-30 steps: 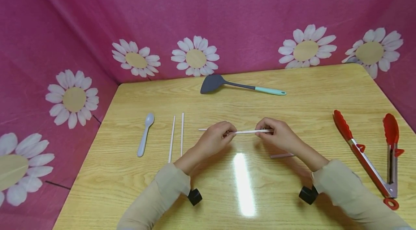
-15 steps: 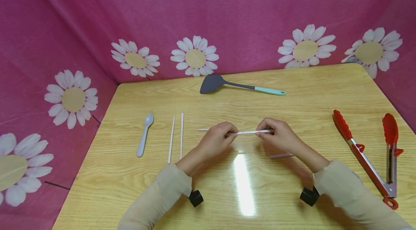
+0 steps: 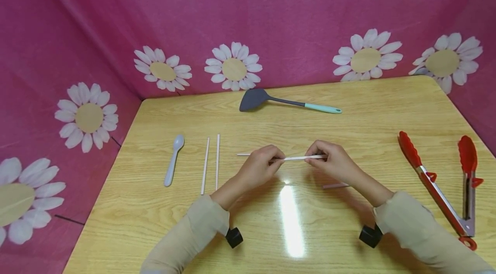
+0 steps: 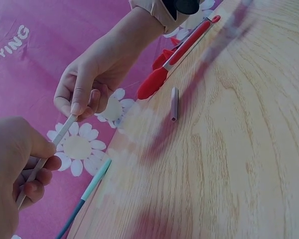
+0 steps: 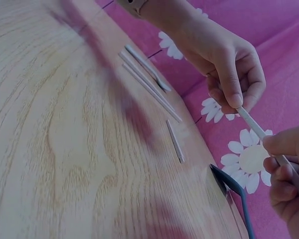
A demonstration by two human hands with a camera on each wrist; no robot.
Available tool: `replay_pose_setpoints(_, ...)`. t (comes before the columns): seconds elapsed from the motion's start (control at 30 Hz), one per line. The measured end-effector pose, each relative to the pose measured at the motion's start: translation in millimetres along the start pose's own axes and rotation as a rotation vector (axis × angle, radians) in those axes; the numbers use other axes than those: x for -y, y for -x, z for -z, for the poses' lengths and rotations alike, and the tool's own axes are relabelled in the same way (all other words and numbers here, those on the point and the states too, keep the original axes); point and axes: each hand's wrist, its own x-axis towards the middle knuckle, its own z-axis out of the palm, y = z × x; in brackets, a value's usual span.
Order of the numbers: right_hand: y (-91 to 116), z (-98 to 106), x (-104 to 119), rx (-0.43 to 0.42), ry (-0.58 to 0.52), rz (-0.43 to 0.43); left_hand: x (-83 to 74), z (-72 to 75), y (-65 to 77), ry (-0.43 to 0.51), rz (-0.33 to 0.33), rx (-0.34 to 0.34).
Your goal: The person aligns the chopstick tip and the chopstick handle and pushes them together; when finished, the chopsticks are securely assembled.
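Observation:
Above the middle of the table, a thin white chopstick [image 3: 295,158] runs level between both hands. My left hand [image 3: 262,161] pinches its left part between thumb and fingers. Toward the other end, my right hand [image 3: 329,158] pinches it too, and a bit of stick shows past those fingers. In the left wrist view the chopstick [image 4: 65,129] looks straight, its end under the right thumb. Beyond my left hand lies a short white stick [image 5: 175,142]. A similar short stick [image 4: 174,103] is on the table below my right hand; in the head view the right forearm overlaps it.
Two white chopsticks [image 3: 205,166] lie side by side left of my left hand, beside a pale plastic spoon [image 3: 174,160]. A dark turner [image 3: 253,100] with a mint handle lies at the back. Red-tipped tongs [image 3: 438,190] stand spread at the right.
My left hand has shifted slightly right along the chopstick, so the stretch showing between the hands is a little shorter. The right hand stays in place.

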Motion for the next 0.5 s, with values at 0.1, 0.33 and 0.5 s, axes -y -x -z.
replay_pose_setpoints(0.1, 0.0, -0.1, 0.2, -0.005, -0.003, 0.005, -1.3, -0.1, -0.8, 0.01, 0.0, -0.004)
replay_pose_setpoints(0.33, -2.2, -0.5, 2.8, 0.009, -0.004, 0.003, -1.6, -1.3, -0.1, 0.025, 0.022, -0.007)
replay_pose_setpoints(0.5, -2.3, 0.0, 2.6, 0.035, 0.006, -0.007, 0.5, -4.1, 0.7, 0.039, 0.024, -0.008)
